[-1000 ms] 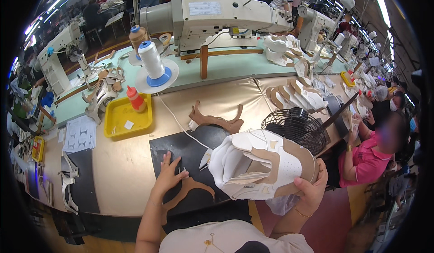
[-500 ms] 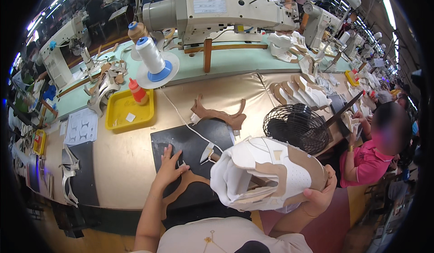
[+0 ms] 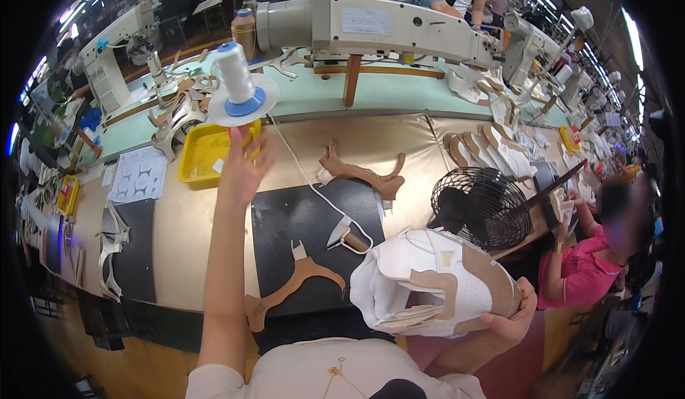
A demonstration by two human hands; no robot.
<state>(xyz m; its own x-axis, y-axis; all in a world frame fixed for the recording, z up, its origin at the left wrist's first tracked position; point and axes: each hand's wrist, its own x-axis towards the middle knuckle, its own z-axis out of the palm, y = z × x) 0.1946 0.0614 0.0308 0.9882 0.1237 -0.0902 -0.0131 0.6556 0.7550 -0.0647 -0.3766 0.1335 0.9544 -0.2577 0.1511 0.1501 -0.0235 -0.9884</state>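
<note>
My right hand (image 3: 515,315) grips a bundle of white-and-tan shoe uppers (image 3: 467,278) at its right end, above the table's near edge. Stretched forward, my left hand (image 3: 246,167) is at the yellow tray (image 3: 200,179), its fingers apart and slightly blurred. Behind it shows the red top of a squeeze bottle (image 3: 240,131); the rest of that bottle is hidden. On the black mat (image 3: 285,217) lie a curved tan shoe piece (image 3: 296,279) with a pale tab and a small tool with a pale pointed head and brown handle (image 3: 346,235), joined to a white cord.
A black caged fan (image 3: 481,206) stands right of the mat, near several stacked uppers (image 3: 489,149). Another tan piece (image 3: 360,172) lies beyond the mat. A white thread cone (image 3: 235,78) and a sewing machine (image 3: 385,28) stand behind. A co-worker in pink (image 3: 581,270) sits at right.
My left hand has left the tan piece on the mat and moved forward to the yellow tray and red bottle. My right hand still holds the uppers. The view has shifted slightly.
</note>
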